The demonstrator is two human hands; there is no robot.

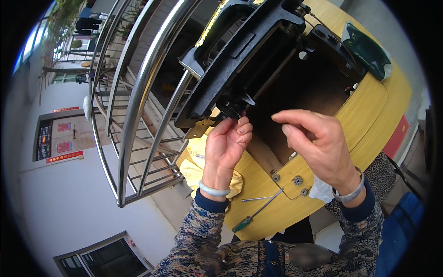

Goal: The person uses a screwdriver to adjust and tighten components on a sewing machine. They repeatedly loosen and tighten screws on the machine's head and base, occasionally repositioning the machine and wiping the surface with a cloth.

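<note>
My left hand [226,147] has its fingers curled up at a small black mechanism [233,106] on the lower end of a tilted black machine [244,46], shut on that part; its fingertips are partly hidden. A brass-coloured plate [198,129] sits just left of them. My right hand [314,145] hangs to the right over the dark cutout [295,87] in a yellow wooden table [364,129], index finger and thumb apart with nothing visible between them. Round metal bobbin-like pieces [297,180] lie on the tabletop below that hand.
A green-handled screwdriver [242,224], a metal rod [254,199], yellow cloth [193,166] and white paper [320,189] lie on the table. A dark green packet [364,51] is at the back right. Steel railing [138,106] runs close along the left. A blue chair [401,231] stands lower right.
</note>
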